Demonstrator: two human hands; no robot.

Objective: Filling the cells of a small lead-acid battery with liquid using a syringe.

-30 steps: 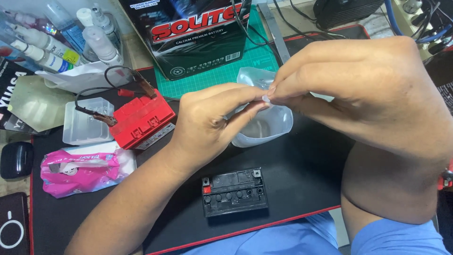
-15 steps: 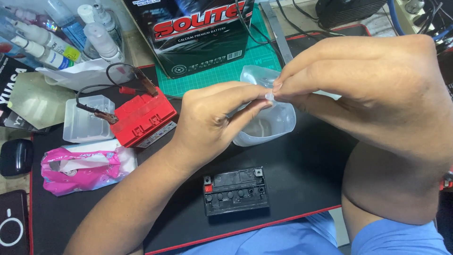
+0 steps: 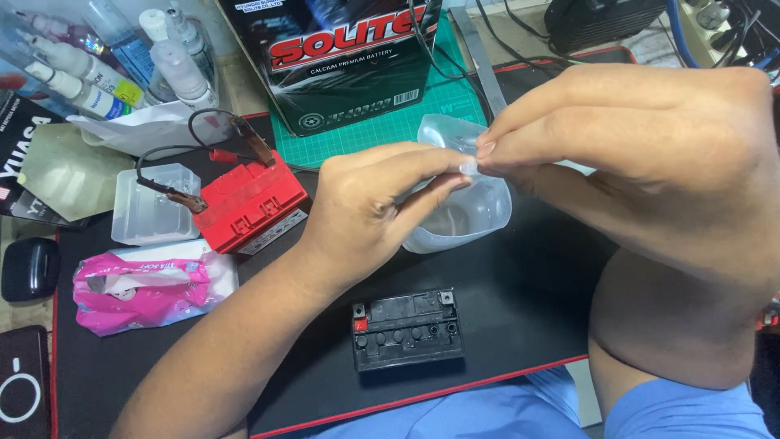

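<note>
My left hand (image 3: pixel 366 211) and my right hand (image 3: pixel 642 154) meet fingertip to fingertip above a translucent plastic cup (image 3: pixel 467 219). Both pinch a small pale piece (image 3: pixel 470 167); it is too small to tell what it is. The cup stands on the black mat (image 3: pixel 528 309), partly hidden behind my fingers. Nearer to me on the mat lies a small black battery (image 3: pixel 406 329) with a red mark at one terminal. It is below my hands and apart from them.
A red battery (image 3: pixel 248 203) with clip leads sits left of my left hand, beside a clear plastic tray (image 3: pixel 150 203) and a pink tissue packet (image 3: pixel 138 289). Behind stand a large black battery box (image 3: pixel 341 65) on a green cutting mat (image 3: pixel 382 130) and several squeeze bottles (image 3: pixel 122 65).
Both hands stay pinched together over the cup, barely moving. A thin dark item seen under my left fingers earlier no longer shows.
</note>
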